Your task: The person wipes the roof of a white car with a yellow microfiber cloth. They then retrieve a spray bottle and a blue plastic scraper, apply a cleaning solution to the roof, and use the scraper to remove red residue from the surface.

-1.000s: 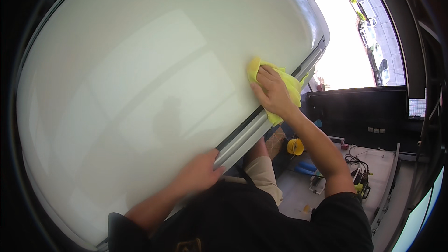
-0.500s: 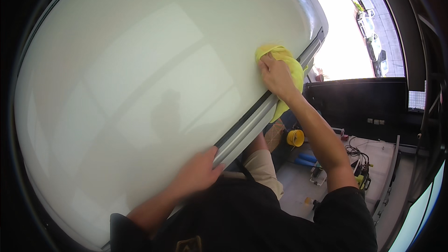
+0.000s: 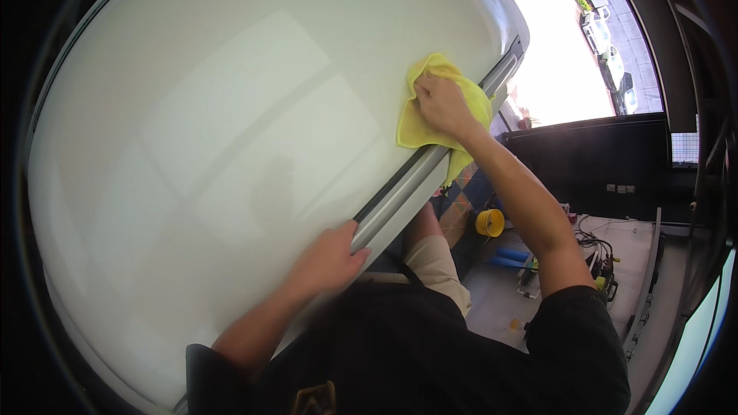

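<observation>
A glossy white car roof fills the left and middle of the head view, with soft reflections across it. Along its right side runs a silver roof rail beside a black strip. My left hand is closed round the near part of this rail. Farther up, my right hand presses a yellow microfiber cloth against the roof, fingers curled into it. The cloth lies partly spread on the paint and drapes over the rail, covering a stretch of it.
Below the rail, a yellow bucket stands on the floor near blue cylinders. Black cables or hoses lie farther right by a low dark wall. Parked cars show outside at the upper right.
My right hand has shifted slightly left with the cloth, which now lies more spread out over the roof. My left hand keeps its hold on the rail. The view has tilted a little.
</observation>
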The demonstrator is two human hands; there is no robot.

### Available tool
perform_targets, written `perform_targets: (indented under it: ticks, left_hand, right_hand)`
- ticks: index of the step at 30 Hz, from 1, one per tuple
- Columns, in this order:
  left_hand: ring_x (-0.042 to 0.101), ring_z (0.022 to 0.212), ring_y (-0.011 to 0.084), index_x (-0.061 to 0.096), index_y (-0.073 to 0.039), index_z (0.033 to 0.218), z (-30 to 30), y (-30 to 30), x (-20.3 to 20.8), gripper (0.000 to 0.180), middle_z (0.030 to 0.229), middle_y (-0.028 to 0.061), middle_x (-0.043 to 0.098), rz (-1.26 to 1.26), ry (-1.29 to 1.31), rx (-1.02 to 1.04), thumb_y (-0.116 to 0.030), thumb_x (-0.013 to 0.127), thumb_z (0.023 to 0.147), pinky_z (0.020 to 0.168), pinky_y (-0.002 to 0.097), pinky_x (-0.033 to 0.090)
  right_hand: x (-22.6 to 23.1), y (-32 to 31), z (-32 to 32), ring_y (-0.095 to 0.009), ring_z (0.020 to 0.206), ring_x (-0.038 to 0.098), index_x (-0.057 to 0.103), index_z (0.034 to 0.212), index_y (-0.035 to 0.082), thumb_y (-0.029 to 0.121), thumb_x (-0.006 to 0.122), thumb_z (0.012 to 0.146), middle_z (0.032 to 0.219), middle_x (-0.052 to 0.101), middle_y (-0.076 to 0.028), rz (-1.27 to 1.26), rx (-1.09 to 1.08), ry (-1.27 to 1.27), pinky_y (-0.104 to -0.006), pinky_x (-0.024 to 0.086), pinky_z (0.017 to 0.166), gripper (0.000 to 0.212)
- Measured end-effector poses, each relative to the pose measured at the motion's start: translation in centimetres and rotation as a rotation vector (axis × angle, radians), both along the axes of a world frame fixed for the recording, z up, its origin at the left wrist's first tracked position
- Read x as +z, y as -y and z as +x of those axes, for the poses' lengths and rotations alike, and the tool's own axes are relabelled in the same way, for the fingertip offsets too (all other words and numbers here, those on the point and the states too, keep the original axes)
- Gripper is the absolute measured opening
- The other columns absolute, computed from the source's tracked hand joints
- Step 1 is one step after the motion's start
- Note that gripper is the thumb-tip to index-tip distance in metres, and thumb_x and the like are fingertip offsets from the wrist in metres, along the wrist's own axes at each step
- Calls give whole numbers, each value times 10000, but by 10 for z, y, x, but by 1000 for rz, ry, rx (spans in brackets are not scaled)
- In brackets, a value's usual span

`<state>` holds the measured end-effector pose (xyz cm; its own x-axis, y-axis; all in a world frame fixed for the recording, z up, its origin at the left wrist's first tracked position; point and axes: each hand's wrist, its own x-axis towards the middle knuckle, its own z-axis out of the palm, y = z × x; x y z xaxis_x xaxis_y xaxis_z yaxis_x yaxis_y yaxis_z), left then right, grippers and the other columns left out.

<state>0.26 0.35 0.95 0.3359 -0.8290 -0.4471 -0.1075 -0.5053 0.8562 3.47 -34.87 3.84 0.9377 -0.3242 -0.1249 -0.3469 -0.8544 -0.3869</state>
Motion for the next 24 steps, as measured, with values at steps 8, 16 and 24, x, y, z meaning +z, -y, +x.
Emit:
perform_targets:
  ticks: [8,16,24]
  left_hand:
    - [662,834,476,604,44,1067,2,1,-9,336,862,286,678,-50,-33,25,-253,690,934,765,494,520]
    - [657,879,483,594,51,1073,4,0,-5,365,896,299,671,-22,-59,15,-272,689,933,804,508,514]
    - [661,889,482,588,51,1089,6,3,-6,388,910,303,672,8,-54,14,-296,677,941,802,514,513]
  right_hand:
    - [-14,-13,-32,-263,958,672,734,1028,37,49,738,880,981,683,-113,-94,168,431,-369,557,759,148]
    - [-23,-39,-23,-357,1262,562,696,1131,-6,87,681,923,1297,598,-170,-218,291,284,-448,498,1017,229]
    - [-42,-57,-25,-506,1437,377,546,1353,-90,116,561,977,1488,455,-326,-242,331,125,-557,318,1215,429]
